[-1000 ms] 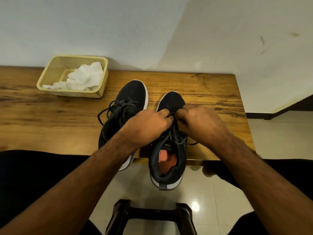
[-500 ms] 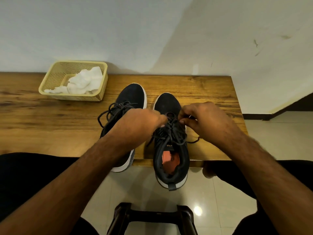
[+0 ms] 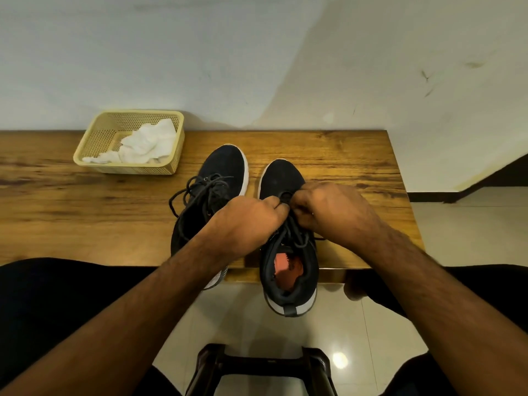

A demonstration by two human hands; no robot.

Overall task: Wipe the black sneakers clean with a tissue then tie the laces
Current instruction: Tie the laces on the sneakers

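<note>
Head view: both black knit sneakers with white soles sit on the brown wooden bench point(image 3: 343, 155), heels over its near edge. My left hand point(image 3: 243, 221) and right hand point(image 3: 328, 210) meet over the right sneaker point(image 3: 285, 178), fingers curled, each pinching its dark laces point(image 3: 297, 238). Left sneaker point(image 3: 225, 167) laces lie loose. Crumpled white tissue point(image 3: 143, 144) rests in the cream perforated plastic basket point(image 3: 171, 164). Judgement: knotting underway; keep tension even, seat knot against tongue.

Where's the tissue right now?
In the head view, the tissue lies crumpled in the yellow basket at the table's far left, beyond the left sneaker.
</note>
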